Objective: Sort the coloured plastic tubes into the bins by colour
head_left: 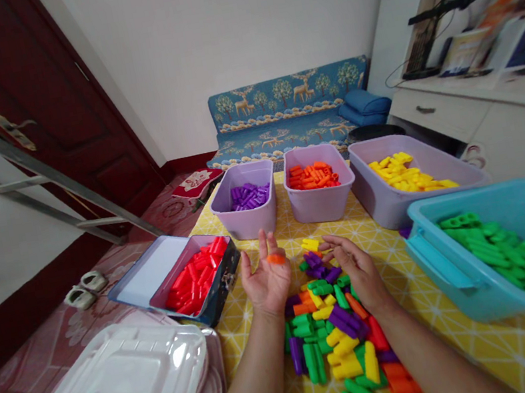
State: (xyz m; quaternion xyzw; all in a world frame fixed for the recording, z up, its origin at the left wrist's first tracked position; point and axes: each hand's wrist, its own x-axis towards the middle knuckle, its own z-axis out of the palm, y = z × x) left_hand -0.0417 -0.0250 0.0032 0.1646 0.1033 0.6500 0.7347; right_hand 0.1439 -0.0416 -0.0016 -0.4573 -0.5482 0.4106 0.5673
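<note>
My left hand (267, 280) is raised palm up at the left side of a mixed pile, its fingers apart. An orange plastic piece (276, 259) shows against its fingers; whether it rests on them or is in the air I cannot tell. My right hand (356, 268) reaches over the pile's far right side with fingers apart, close to a yellow piece (310, 244) and purple pieces (316, 265). Between my forearms lie loose tube-shaped pieces, among them green (315, 363), yellow (347, 366) and red (377, 333) ones.
Lilac bins hold purple (247, 221), orange (322, 203) and yellow (380, 203) pieces. A turquoise tub (445, 266) at right holds green ones. Red pieces fill an open case (215, 306) at left. White lids (177, 347) are stacked near me; a blue sofa (281, 129) stands behind.
</note>
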